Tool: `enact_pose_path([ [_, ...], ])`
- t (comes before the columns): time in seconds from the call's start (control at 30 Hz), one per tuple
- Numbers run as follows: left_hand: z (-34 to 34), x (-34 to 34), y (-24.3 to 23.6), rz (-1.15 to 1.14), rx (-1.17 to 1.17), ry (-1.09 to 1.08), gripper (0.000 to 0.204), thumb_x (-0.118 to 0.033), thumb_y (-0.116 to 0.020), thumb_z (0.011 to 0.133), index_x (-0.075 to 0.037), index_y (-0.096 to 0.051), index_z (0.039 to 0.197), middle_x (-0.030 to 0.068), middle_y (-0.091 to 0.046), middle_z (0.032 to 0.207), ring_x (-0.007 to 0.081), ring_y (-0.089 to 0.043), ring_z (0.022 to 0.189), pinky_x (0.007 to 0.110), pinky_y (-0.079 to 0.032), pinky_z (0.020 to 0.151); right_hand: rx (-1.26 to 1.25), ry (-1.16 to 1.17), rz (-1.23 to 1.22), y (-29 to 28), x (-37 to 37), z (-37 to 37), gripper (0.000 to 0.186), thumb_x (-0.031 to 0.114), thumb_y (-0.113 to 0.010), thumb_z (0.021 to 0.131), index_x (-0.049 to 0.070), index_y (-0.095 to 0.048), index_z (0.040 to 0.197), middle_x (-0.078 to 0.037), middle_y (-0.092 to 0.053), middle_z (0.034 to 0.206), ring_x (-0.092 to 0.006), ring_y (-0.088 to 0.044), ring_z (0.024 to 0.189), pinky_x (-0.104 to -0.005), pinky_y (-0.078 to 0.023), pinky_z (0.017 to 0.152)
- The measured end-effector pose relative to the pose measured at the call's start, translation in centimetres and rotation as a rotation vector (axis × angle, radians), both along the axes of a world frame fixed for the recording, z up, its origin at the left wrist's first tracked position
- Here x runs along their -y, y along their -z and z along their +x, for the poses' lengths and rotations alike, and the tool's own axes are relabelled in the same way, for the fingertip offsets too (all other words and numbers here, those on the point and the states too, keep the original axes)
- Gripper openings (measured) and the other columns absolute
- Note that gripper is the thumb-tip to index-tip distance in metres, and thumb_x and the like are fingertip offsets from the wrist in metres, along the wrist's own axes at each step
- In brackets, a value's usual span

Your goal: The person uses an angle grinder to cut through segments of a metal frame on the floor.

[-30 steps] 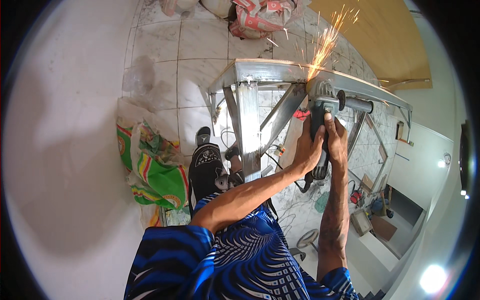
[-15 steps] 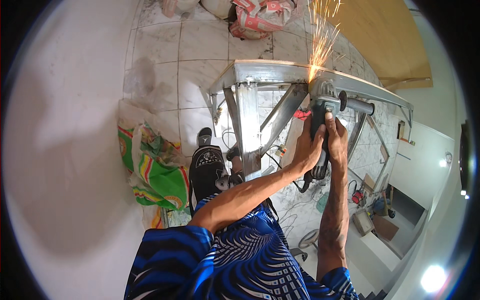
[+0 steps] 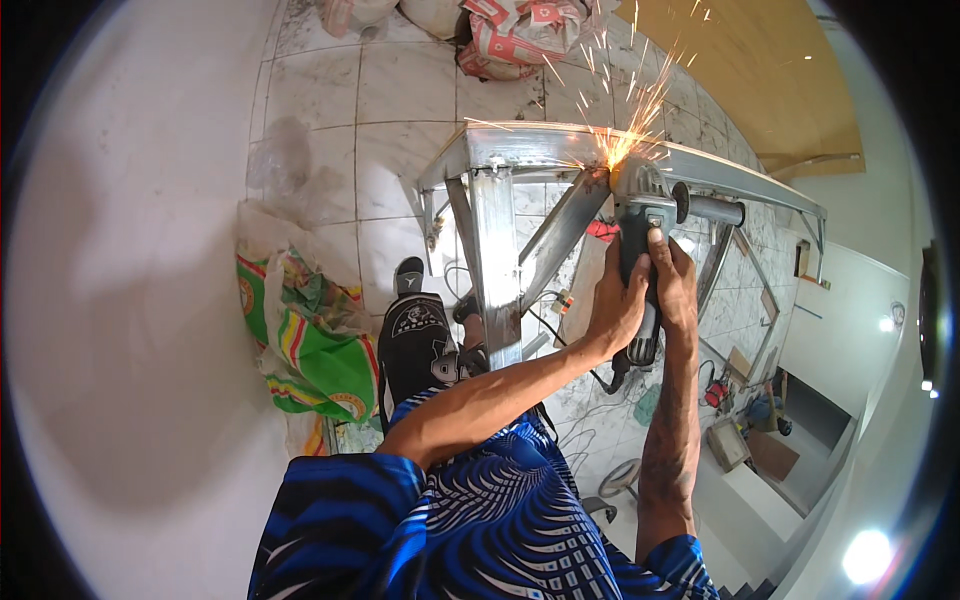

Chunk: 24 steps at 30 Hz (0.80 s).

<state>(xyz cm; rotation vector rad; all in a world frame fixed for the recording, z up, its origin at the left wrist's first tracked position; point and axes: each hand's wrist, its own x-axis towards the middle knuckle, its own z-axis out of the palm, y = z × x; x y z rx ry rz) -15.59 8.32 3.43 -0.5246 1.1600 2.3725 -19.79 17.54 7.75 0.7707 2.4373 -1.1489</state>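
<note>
Both my hands grip the dark body of an angle grinder, which throws sparks where its front end meets a metal frame. My left hand wraps round the body from the left. On the right side, my right hand closes round it, its thumb near the top of the body. The side handle sticks out to the right with no hand on it. Contact is at the joint between the frame's top bar and a diagonal brace. The grinder's head and the glare hide most of the disc.
A square metal leg stands left of the brace. Green and white sacks lie by the left wall, red and white bags at the far side. A brown board rests at far right. The grinder's cord trails below it.
The grinder has shifted slightly left along the joint, both hands with it. Sparks that rose in a narrow upward stream now fan out more widely.
</note>
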Motion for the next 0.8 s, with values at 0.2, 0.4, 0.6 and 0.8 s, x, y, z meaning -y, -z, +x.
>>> enact_pose_path([
  [0.2,0.2,0.0,-1.0,-0.070,0.043,-0.018,0.070,-0.039,-0.046,0.102,0.006,-0.021,0.149,0.0290,-0.046,0.138,0.0327,-0.049,0.127,0.038,-0.040,0.105,0.078,0.004,-0.071,-0.9,0.1,-0.3,0.058,0.055,-0.056,0.094,-0.002,-0.065,0.094,-0.005,-0.061,0.081,-0.0124,-0.051,0.075,-0.0286,-0.043,0.066],
  [0.4,0.0,-0.2,-1.7,-0.111,0.063,-0.040,0.070,-0.038,-0.047,0.101,0.006,-0.020,0.148,0.0319,-0.051,0.131,0.0394,-0.055,0.122,0.040,-0.044,0.100,0.078,0.108,-0.125,-0.4,-0.1,0.0,0.059,0.055,-0.054,0.095,-0.002,-0.066,0.095,-0.005,-0.061,0.083,-0.0131,-0.051,0.077,-0.0298,-0.043,0.070],
  [0.6,-0.3,0.1,-1.4,-0.098,0.025,-0.021,0.064,-0.036,-0.048,0.101,0.006,-0.026,0.145,0.0307,-0.054,0.128,0.0390,-0.056,0.119,0.039,-0.045,0.097,0.071,0.062,-0.039,-0.9,0.1,-0.2,0.060,0.056,-0.053,0.095,-0.003,-0.066,0.093,-0.005,-0.060,0.083,-0.0135,-0.051,0.079,-0.0307,-0.043,0.071],
  [0.8,-0.2,-0.1,-1.6,-0.095,0.055,-0.034,0.067,-0.035,-0.049,0.101,0.007,-0.023,0.146,0.0322,-0.052,0.130,0.0383,-0.055,0.120,0.040,-0.045,0.098,0.067,0.072,-0.072,-1.3,0.7,-0.5,0.058,0.053,-0.053,0.097,-0.003,-0.066,0.093,-0.005,-0.060,0.082,-0.0134,-0.050,0.078,-0.0305,-0.043,0.070],
])
